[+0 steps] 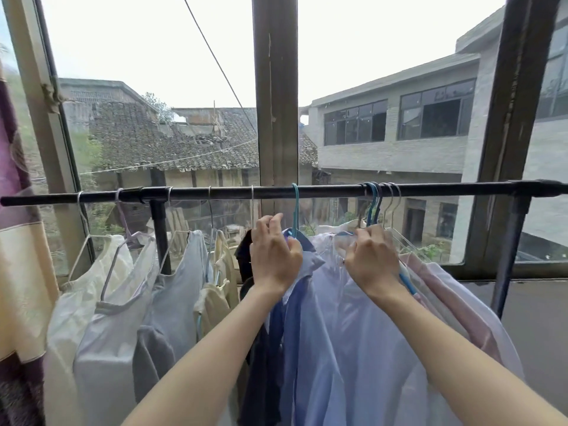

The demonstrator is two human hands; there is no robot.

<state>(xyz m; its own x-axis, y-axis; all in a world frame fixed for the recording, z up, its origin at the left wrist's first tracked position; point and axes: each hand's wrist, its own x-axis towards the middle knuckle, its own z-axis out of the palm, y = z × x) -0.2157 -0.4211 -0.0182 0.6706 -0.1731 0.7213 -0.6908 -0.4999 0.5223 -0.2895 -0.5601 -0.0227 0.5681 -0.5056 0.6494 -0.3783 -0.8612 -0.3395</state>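
Your left hand (274, 255) grips blue collared shirt (307, 265), on teal plastic hanger (295, 210); your right hand (373, 256) clutches sheer lilac garment (347, 327)

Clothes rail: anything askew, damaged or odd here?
Hanger hooks crowd together toward the right end of the rail, bunching those garments. Outside, the tiled roof has partly caved in. The left hand grips the blue shirt, the right hand the lilac garment.
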